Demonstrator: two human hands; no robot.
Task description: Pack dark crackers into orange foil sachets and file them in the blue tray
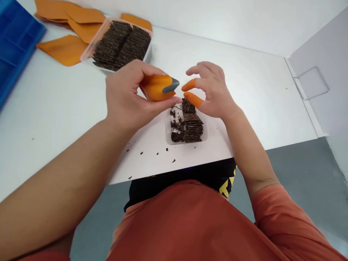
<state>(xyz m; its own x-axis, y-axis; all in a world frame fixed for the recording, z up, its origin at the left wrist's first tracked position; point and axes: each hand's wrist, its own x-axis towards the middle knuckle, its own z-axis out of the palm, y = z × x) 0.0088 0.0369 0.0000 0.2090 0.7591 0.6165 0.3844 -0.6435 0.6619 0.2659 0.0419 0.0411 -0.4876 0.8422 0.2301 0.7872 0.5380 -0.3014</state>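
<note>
My left hand is wrapped round an orange pouch with a silvery grey lining. The pouch's mouth gapes a little and points right. Just to the right of it is my right hand, its thumb and forefinger apart with nothing between them. Both those fingertips wear orange finger cots. Below the hands sits a small clear plastic tub. Along its right side stand thin dark brown pressed slabs in a row, while loose crumbs lie on its left side.
A larger clear tub packed with rows of similar brown slabs stands at the back left. Flat orange pouches lie beside and behind it. A blue tray occupies the far left. Dark crumbs dot the white table near its front edge.
</note>
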